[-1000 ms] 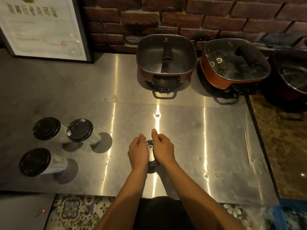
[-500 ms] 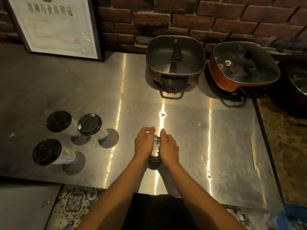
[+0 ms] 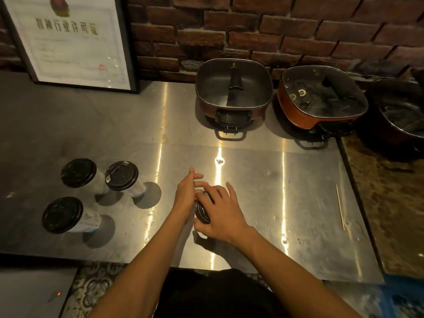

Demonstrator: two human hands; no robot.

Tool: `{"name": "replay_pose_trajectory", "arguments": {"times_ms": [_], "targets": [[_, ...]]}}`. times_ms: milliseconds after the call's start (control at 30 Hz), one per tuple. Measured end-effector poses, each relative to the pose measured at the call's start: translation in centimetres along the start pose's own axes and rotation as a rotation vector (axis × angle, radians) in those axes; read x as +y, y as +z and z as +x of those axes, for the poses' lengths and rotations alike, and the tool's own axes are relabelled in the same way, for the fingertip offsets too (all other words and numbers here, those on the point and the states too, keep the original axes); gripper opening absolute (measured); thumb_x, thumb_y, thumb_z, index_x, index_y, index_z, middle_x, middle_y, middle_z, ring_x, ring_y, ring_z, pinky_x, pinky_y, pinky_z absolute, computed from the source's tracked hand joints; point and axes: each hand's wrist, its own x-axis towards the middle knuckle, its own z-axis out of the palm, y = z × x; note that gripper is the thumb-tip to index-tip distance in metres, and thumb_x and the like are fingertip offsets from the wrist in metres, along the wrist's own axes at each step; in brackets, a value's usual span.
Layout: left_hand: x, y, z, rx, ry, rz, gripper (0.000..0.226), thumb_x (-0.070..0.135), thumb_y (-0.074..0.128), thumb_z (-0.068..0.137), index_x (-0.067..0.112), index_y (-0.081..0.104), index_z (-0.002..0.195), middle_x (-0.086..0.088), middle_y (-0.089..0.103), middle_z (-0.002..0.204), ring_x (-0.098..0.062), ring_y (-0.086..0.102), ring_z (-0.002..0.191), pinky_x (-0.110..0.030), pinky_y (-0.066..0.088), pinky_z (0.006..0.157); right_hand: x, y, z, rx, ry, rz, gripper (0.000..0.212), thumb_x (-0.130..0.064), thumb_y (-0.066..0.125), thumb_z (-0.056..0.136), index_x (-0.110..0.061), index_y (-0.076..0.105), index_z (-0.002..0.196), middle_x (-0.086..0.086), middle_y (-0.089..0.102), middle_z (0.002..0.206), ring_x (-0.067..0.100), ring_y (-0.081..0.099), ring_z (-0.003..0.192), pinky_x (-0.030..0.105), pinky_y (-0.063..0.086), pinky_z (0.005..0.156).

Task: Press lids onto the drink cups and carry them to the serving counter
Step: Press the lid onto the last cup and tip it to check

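Note:
A drink cup with a black lid (image 3: 202,211) stands on the steel counter (image 3: 263,193) in front of me, mostly hidden by my hands. My right hand (image 3: 221,213) lies over the lid with fingers spread and the thumb curled around the near rim. My left hand (image 3: 187,193) rests against the cup's left side with its fingers straight and holds nothing. To the left stand three cups with black lids: one at the back left (image 3: 79,173), one at the back right (image 3: 121,175), and one in front (image 3: 62,214).
Three electric hot pots line the brick wall: a square one (image 3: 234,90), an orange one with a glass lid (image 3: 321,97), a dark one (image 3: 401,115). A framed certificate (image 3: 68,40) leans at the back left. A thin wooden stick (image 3: 339,206) lies near the counter's right edge.
Both hands were cupped around the lid. Now the left hand has opened and straightened its fingers, and the right hand has slid over the lid with fingers spread.

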Motion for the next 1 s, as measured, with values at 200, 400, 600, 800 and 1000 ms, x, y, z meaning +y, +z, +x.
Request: {"name": "replay_pose_trajectory", "arguments": {"times_ms": [200,400,600,800,1000], "targets": [[-1.4,-1.2,-1.2,0.038,-0.032,-0.066,0.051,0.052,0.03,0.107,0.017,0.066,0.121,-0.005,0.073,0.11,-0.019,0.071,0.091,-0.026,0.053,0.067,0.1,0.6,0.4,0.075,0.031,-0.028,0.055,-0.056,0.05,0.081,-0.024,0.065,0.123,0.002,0.067,0.123,0.03,0.062,0.114,0.055,0.041,0.111],[-3.0,-2.8,-2.4,0.107,-0.048,-0.044,0.034,0.041,0.044,0.107,0.017,0.063,0.122,-0.009,0.071,0.116,-0.032,0.07,0.101,-0.052,0.058,0.095,1.4,-1.5,1.0,0.077,0.293,0.294,0.058,-0.05,0.064,0.085,-0.025,0.057,0.137,0.0,0.057,0.134,0.022,0.052,0.123,0.037,0.046,0.105],[-2.0,-3.8,-4.7,0.111,0.036,0.019,0.014,0.039,0.063,0.098,0.031,0.065,0.11,0.0,0.069,0.119,-0.022,0.07,0.101,-0.028,0.055,0.07,3.8,-6.3,-1.5,0.209,0.744,1.211,0.031,-0.034,0.071,0.093,-0.025,0.066,0.122,0.002,0.067,0.118,0.02,0.068,0.106,0.028,0.06,0.073],[1.9,-3.2,-7.2,-0.078,0.11,0.096,0.027,0.046,0.064,0.094,0.026,0.073,0.109,0.003,0.076,0.1,-0.018,0.072,0.07,-0.028,0.056,0.064,2.9,-8.6,-4.2,0.33,0.785,1.42,0.012,-0.04,0.063,0.094,-0.039,0.073,0.101,0.007,0.069,0.108,0.028,0.069,0.103,0.035,0.054,0.07],[2.6,-2.8,-7.5,-0.145,0.121,0.077,0.035,0.043,0.07,0.087,0.019,0.075,0.112,-0.003,0.076,0.102,-0.02,0.075,0.069,-0.029,0.061,0.066,2.7,-9.6,-5.1,0.357,0.815,1.449,0.021,-0.039,0.053,0.101,-0.035,0.068,0.115,0.006,0.069,0.11,0.024,0.068,0.098,0.03,0.052,0.066]]}}
